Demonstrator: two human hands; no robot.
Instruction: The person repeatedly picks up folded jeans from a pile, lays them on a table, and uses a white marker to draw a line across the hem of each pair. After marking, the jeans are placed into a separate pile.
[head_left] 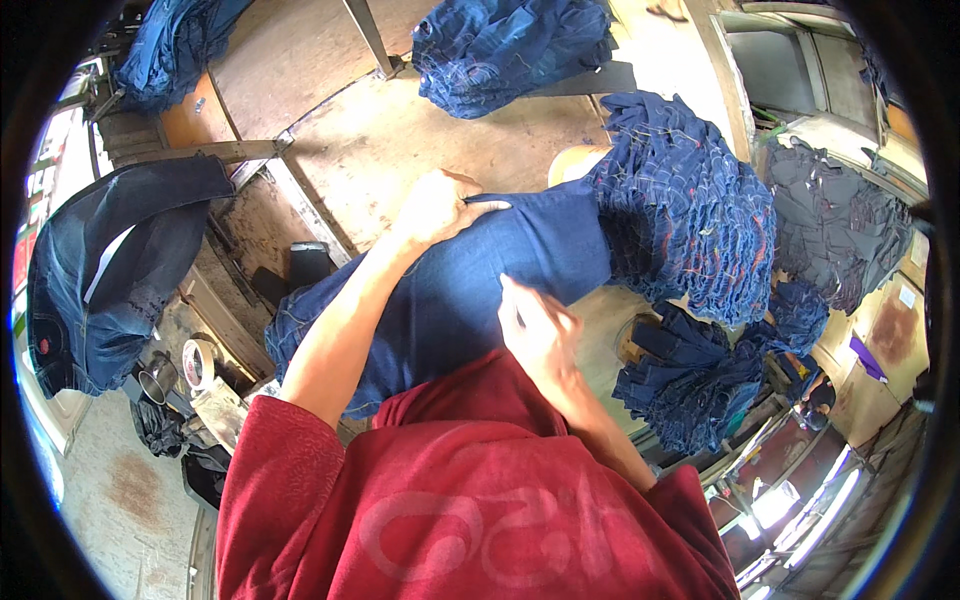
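Note:
A length of dark blue denim, which looks like a trouser leg, lies across in front of me. My left hand is closed over its far edge, with the thumb pointing right along the cloth. My right hand is over the near part of the denim, its fingers curled and slightly blurred. A small dark spot shows among those fingers, but I cannot tell what it is. On the right, the cloth's end meets a big bundle of stacked denim pieces with frayed, pale-stitched edges.
Faded jeans hang at the left, beside a roll of tape. Another denim pile lies at the far side. Right of me are a smaller denim bundle and a black cloth pile. Worn wooden boards extend ahead.

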